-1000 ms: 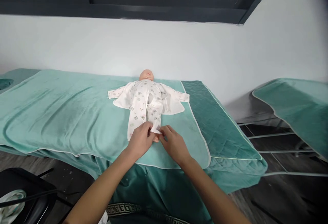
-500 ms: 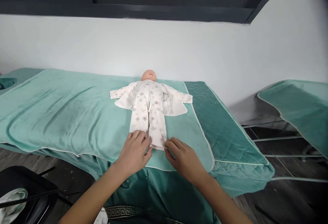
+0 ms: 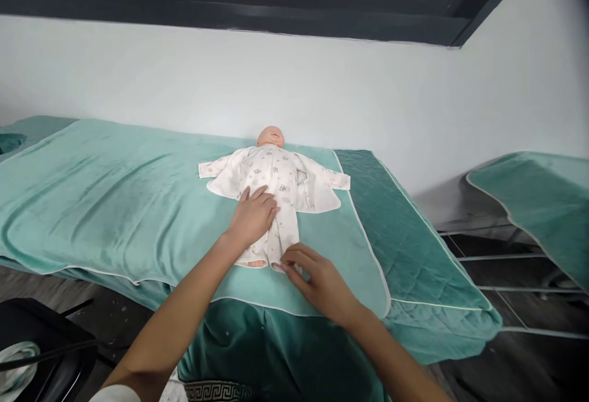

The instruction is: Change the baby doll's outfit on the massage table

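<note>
A baby doll (image 3: 271,136) lies on its back, dressed in a white printed top (image 3: 317,184) with its sleeves spread wide and its front flaps open to the sides. White printed trousers (image 3: 286,221) cover its body and legs. My left hand (image 3: 255,215) rests on the upper part of the left trouser leg, fingers laid over the cloth. The doll's toes show at that leg's hem. My right hand (image 3: 313,273) is closed at the hem of the other leg, pinching the cloth between thumb and fingers.
Under the doll is a light green blanket (image 3: 115,181) on a bed with a dark green quilted cover (image 3: 396,236). A white wall (image 3: 230,83) and a dark window frame (image 3: 313,12) stand behind. A black chair (image 3: 41,328) is at lower left; metal bars (image 3: 515,258) are at right.
My left hand has moved up from the left trouser hem to the thigh, and toes now show at that hem. My right hand has shifted slightly left along the other hem.
</note>
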A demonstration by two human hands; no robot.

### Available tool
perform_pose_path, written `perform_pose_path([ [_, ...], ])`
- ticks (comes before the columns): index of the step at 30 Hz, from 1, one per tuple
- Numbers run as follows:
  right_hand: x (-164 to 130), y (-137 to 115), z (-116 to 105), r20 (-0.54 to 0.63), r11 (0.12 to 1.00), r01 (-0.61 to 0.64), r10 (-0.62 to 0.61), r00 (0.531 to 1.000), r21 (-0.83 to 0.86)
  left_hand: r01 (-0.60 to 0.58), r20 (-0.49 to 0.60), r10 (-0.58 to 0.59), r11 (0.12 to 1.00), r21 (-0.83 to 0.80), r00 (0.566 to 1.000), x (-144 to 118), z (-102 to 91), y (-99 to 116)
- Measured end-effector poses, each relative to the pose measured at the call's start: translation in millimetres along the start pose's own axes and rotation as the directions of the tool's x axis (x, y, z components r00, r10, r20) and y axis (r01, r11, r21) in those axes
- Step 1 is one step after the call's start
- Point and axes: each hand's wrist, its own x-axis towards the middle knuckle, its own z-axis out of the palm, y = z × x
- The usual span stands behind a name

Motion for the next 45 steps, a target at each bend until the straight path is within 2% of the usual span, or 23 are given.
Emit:
perform_pose_path([
  [2, 4.6, 19.0, -7.3, -0.086, 0.995, -0.074, 0.08, 0.993, 0.071, 0.082, -0.075, -0.086, 0.996, -0.044, 0.994, -2.3, 1.9, -12.6],
  [3, 8.4, 31.9, -9.6, -0.14, 0.994, -0.098, 0.104, 0.985, 0.051, 0.128, -0.131, -0.138, 0.988, -0.081, 0.982, -4.4, 3.1, -20.6],
  [6, 27.0, 75.4, -6.5, -0.258, 0.979, -0.126, 0.082, 0.963, -0.159, 0.214, -0.246, -0.243, 0.967, -0.141, 0.938, -10.7, 10.4, -49.6],
  [8, 42.6, 98.8, 2.5, -0.226, 0.952, -0.105, 0.04, 0.973, -0.286, 0.228, -0.216, -0.244, 0.969, -0.096, 0.946, -14.4, 17.6, -68.4],
  [11, 62.6, 115.6, 17.3, -0.114, 0.924, -0.053, 0.01, 0.993, -0.38, 0.13, -0.086, -0.134, 0.99, -0.048, 0.987, -18.9, 26.6, -86.9],
  [14, 73.6, 118.4, 25.3, -0.102, 0.895, -0.083, 0.042, 0.994, -0.438, 0.03, -0.011, -0.032, 0.996, -0.089, 0.999, -18.2, 29.9, -92.1],
  [18, 82.4, 122.8, 25.5, -0.127, 0.874, -0.114, 0.061, 0.99, -0.473, 0.016, 0.033, -0.011, 0.986, -0.163, 0.999, -3.3, 31.2, -90.0],
  [23, 87.4, 130.2, 18.5, -0.124, 0.937, -0.096, 0.057, 0.991, -0.335, -0.017, 0.046, 0.029, 0.97, -0.242, 0.999, 15.4, 33.8, -88.9],
  [25, 84.6, 129.9, 15.7, -0.128, 0.963, -0.076, 0.044, 0.991, -0.257, -0.028, 0.074, 0.046, 0.975, -0.222, 0.996, 16.9, 33.9, -89.1],
  [28, 80.0, 128.3, 14.0, -0.171, 0.986, -0.055, 0.028, 0.985, -0.157, 0.003, 0.132, 0.007, 0.997, -0.077, 0.991, 15.9, 33.0, -88.4],
  [32, 78.9, 127.3, 13.4, -0.184, 0.982, -0.062, 0.029, 0.982, -0.176, 0.018, 0.13, -0.032, 0.994, 0.111, 0.991, 9.3, 31.4, -85.9],
  [35, 77.2, 124.8, 12.2, -0.148, 0.973, -0.06, 0.027, 0.989, -0.223, -0.013, 0.08, 0.006, 0.995, 0.095, 0.997, -2.7, 29.0, -84.6],
  [38, 70.4, 122.8, 11.3, -0.113, 0.966, -0.055, 0.026, 0.993, -0.254, -0.053, 0.089, 0.051, 0.998, 0.019, 0.995, -16.2, 24.8, -87.4],
  [40, 63.5, 127.1, 9.1, -0.13, 0.979, -0.077, 0.053, 0.99, -0.188, -0.001, 0.093, 0.005, 0.999, -0.046, 0.996, -21.1, 21.8, -93.1],
  [42, 56.0, 139.6, 3.7, -0.223, 0.986, -0.144, 0.122, 0.967, -0.085, 0.16, 0.033, -0.158, 0.985, -0.067, 0.987, -21.2, 20.0, -101.4],
  [43, 52.4, 148.9, -0.4, -0.306, 0.979, -0.199, 0.174, 0.936, -0.053, 0.273, -0.027, -0.275, 0.961, -0.051, 0.961, -19.8, 19.6, -105.9],
  [44, 49.1, 159.5, -5.3, -0.404, 0.961, -0.271, 0.23, 0.885, -0.047, 0.389, -0.097, -0.39, 0.921, -0.023, 0.916, -18.0, 19.7, -110.2],
  [45, 46.2, 170.5, -10.6, -0.508, 0.93, -0.362, 0.28, 0.815, -0.068, 0.49, -0.165, -0.483, 0.872, 0.006, 0.86, -15.9, 20.2, -113.9],
])
